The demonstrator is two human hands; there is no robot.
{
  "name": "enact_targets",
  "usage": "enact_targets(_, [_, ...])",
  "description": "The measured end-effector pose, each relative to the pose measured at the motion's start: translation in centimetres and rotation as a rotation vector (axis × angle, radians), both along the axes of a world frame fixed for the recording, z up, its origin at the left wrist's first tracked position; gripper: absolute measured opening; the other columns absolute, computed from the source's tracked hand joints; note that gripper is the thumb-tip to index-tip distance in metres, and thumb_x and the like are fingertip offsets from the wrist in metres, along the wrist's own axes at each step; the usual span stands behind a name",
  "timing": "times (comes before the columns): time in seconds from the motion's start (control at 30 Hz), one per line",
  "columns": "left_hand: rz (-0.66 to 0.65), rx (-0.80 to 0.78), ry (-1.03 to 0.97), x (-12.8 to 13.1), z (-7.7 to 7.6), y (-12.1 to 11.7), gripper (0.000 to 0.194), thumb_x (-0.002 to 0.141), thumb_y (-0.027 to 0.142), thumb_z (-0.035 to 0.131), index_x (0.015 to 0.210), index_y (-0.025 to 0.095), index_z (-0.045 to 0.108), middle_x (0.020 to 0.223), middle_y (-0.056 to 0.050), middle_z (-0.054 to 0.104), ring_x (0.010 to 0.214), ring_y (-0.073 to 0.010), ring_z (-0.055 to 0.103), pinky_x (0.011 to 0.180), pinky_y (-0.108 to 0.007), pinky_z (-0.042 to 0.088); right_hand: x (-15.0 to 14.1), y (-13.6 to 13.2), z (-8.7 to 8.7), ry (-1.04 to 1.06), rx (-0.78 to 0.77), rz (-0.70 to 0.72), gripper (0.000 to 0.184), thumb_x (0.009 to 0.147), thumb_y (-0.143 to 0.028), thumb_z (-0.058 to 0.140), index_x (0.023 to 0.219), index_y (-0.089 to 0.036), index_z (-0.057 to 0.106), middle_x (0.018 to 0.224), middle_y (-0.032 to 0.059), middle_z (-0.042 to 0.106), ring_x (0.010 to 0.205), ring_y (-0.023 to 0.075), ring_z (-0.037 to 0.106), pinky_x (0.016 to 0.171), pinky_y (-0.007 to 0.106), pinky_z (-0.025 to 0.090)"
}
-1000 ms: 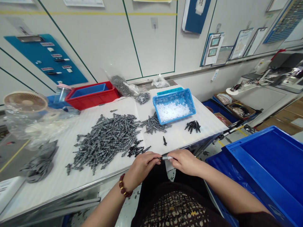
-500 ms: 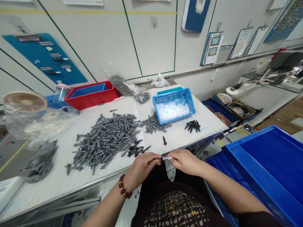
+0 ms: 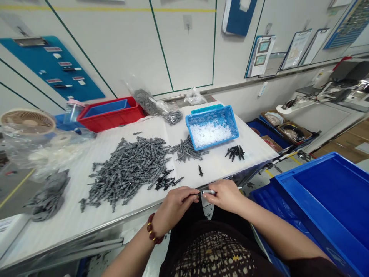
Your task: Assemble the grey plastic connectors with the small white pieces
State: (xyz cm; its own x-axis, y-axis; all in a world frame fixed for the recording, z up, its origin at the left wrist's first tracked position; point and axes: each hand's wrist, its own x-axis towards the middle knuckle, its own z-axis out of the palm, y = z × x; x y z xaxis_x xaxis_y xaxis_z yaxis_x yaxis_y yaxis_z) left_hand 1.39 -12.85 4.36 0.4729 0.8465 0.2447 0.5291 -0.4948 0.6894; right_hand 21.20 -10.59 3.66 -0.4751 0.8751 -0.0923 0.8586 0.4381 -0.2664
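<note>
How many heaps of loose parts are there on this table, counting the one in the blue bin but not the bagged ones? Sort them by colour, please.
Grey: 2 (the big grey heap and the small grey heap by the blue bin)
Black: 2 (the left black cluster and the right black cluster)
White: 1 (the white rings in the bin)
Total: 5

Left hand (image 3: 179,203) and right hand (image 3: 226,195) nearly meet, both apparently pinching.
</note>
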Motion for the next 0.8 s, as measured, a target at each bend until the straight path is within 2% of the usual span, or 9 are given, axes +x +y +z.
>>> enact_targets(0.27, [0.05, -0.002, -0.027, 0.0, -1.0, -0.2, 0.018, 0.088, 0.02, 0.049, 0.096, 0.018, 0.066, 0.076, -0.003, 0.071, 0.068, -0.0135, 0.067, 0.066, -0.023, 0.053, -0.1, 0.1, -0.3, 0.004, -0.03, -0.008, 0.042, 0.088, -0.051, 0.043, 0.074, -0.019, 0.067, 0.074, 0.0057, 0.069, 0.068, 0.0168, 0.06, 0.055, 0.025, 0.026])
enact_targets(0.5, [0.112, 0.18, 0.059, 0.9, -1.5, -0.8, 0.023, 0.09, 0.021, 0.045, 0.102, 0.016, 0.064, 0.082, -0.007, 0.07, 0.074, -0.0161, 0.067, 0.069, -0.027, 0.055, 0.0, 0.2, -0.6, -0.033, -0.019, -0.028, 0.045, 0.09, -0.052, 0.038, 0.077, -0.02, 0.068, 0.076, 0.007, 0.07, 0.072, 0.02, 0.063, 0.055, 0.026, 0.028])
enact_targets(0.8, [0.148, 0.151, 0.064, 1.2, -2.1, -0.8, 0.023, 0.09, 0.021, 0.044, 0.101, 0.018, 0.064, 0.08, -0.005, 0.07, 0.073, -0.0154, 0.066, 0.07, -0.027, 0.054, -0.1, 0.2, -0.3, -0.066, -0.042, -0.057, 0.049, 0.09, -0.055, 0.036, 0.079, -0.02, 0.068, 0.076, 0.008, 0.07, 0.073, 0.0205, 0.064, 0.058, 0.026, 0.034])
